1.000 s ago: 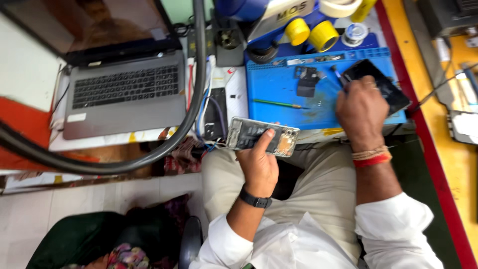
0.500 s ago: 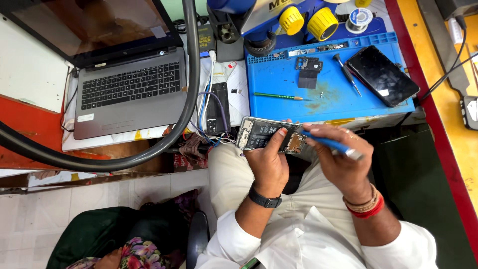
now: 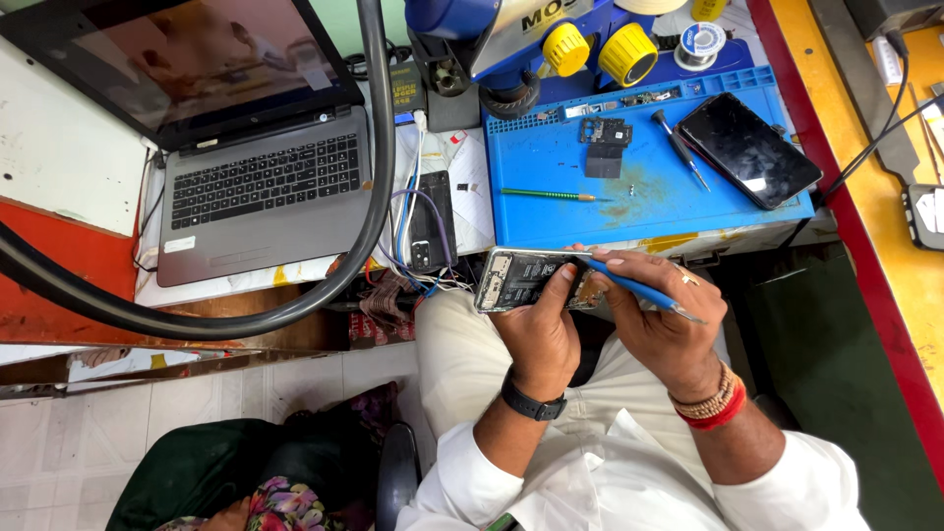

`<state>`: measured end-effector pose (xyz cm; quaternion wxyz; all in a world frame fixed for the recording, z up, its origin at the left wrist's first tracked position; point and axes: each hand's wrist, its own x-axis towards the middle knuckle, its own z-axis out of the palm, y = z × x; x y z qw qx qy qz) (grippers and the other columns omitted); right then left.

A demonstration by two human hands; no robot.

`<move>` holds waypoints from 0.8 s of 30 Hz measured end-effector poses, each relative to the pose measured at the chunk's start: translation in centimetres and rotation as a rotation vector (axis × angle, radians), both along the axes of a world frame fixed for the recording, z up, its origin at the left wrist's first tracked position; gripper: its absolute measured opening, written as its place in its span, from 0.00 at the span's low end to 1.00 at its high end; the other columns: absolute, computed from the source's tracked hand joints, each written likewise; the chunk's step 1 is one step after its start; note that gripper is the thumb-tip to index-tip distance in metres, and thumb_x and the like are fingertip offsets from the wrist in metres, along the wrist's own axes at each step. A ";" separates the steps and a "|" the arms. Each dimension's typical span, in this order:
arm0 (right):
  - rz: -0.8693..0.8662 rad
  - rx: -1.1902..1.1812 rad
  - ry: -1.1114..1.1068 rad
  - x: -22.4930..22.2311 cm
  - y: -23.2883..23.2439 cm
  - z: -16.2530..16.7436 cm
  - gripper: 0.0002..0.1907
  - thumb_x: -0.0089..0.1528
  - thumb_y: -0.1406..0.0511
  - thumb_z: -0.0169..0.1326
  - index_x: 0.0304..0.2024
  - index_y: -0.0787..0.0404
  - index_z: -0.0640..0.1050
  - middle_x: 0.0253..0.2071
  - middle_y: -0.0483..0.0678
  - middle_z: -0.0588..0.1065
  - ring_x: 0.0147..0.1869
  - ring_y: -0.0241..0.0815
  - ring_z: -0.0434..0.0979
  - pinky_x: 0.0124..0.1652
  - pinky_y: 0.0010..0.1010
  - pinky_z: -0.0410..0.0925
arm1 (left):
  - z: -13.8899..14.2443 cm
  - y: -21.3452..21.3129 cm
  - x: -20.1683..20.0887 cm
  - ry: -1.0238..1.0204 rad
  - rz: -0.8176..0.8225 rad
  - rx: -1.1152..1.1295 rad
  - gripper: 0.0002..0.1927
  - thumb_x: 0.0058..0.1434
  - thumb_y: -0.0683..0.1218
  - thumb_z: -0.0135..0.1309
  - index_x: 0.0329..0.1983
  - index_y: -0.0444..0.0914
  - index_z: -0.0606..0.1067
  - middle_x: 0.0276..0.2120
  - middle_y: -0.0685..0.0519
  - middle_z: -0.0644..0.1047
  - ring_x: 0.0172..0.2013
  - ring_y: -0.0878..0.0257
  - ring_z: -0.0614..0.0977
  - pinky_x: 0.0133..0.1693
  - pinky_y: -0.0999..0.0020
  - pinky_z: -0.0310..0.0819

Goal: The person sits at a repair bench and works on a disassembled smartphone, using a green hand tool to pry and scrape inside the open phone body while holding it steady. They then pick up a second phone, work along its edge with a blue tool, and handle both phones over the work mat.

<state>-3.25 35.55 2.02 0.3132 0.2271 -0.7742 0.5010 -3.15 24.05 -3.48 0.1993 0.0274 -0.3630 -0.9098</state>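
My left hand (image 3: 541, 329) grips an opened phone (image 3: 511, 278) with its back removed, held over my lap just in front of the bench edge. My right hand (image 3: 659, 324) holds a blue-handled tool (image 3: 639, 292) like a pen, its tip resting on the phone's right end. A black watch sits on my left wrist and red and beaded bands on my right. On the blue work mat (image 3: 560, 197) lie a green screwdriver (image 3: 546, 195), a small black part (image 3: 603, 147), another screwdriver (image 3: 680, 147) and a dark phone screen (image 3: 747, 149).
A grey laptop (image 3: 261, 192) stands open at the left. A thick black hose (image 3: 379, 147) curves across the bench. A black phone (image 3: 431, 221) with cables lies beside the mat. Yellow knobs of a blue device (image 3: 590, 49) sit at the back. A red and yellow bench edge (image 3: 865, 246) runs right.
My right hand came back from the dark phone screen on the mat to the opened phone, now holding the blue tool against it. My left hand kept its grip.
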 end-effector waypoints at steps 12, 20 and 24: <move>-0.036 0.110 0.078 0.1 -0.6 0.5 0.11 0.61 0.75 0.65 0.43 0.65 0.76 0.44 0.55 0.82 0.48 0.47 0.86 0.45 0.31 0.77 | -0.6 -0.1 0.1 0.015 0.042 0.020 0.16 0.62 0.26 0.54 0.51 0.30 0.74 0.45 0.46 0.81 0.46 0.60 0.83 0.51 0.65 0.79; 0.014 0.058 0.056 0.8 -0.7 0.7 0.12 0.61 0.76 0.65 0.44 0.65 0.76 0.45 0.57 0.81 0.50 0.48 0.86 0.49 0.33 0.78 | -0.4 -0.4 0.5 0.022 0.007 0.051 0.15 0.62 0.27 0.55 0.51 0.31 0.75 0.46 0.47 0.81 0.46 0.60 0.83 0.52 0.65 0.78; 0.059 -0.317 -0.118 1.3 -0.4 0.0 0.08 0.67 0.75 0.61 0.47 0.68 0.75 0.46 0.56 0.81 0.49 0.43 0.85 0.48 0.30 0.79 | 0.1 -1.2 0.6 0.010 -0.005 0.064 0.14 0.62 0.29 0.57 0.50 0.30 0.75 0.45 0.45 0.81 0.46 0.58 0.84 0.54 0.62 0.78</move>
